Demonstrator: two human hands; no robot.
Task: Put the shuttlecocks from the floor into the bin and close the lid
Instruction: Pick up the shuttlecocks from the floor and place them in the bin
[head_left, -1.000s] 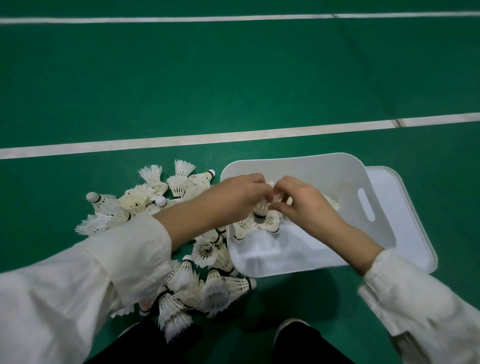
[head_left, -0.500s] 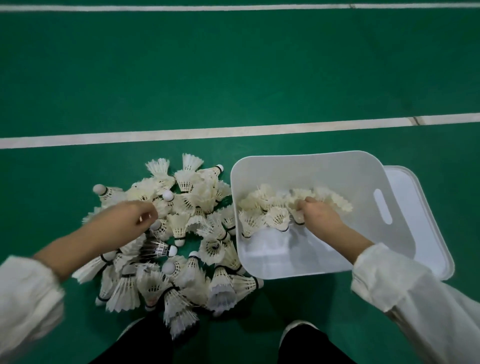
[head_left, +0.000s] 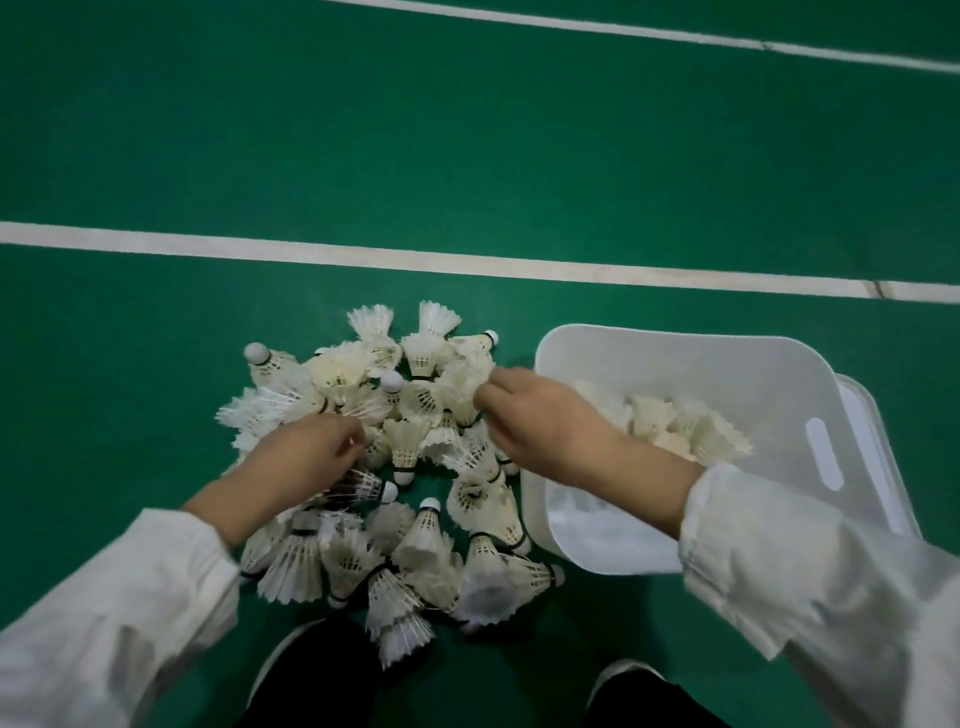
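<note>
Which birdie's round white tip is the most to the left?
The shuttlecock at the far-left corner of the pile, beyond the left hand. Its cork sits farther left than every other cork showing.

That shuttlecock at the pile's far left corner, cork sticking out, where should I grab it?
Probably pinch the shuttlecock by its round cork, coming from the far left: the cork juts out over bare floor, while its feathers lie against the pile.

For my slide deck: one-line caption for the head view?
The left hand and right hand reach into the shuttlecock pile beside the open white bin.
</note>
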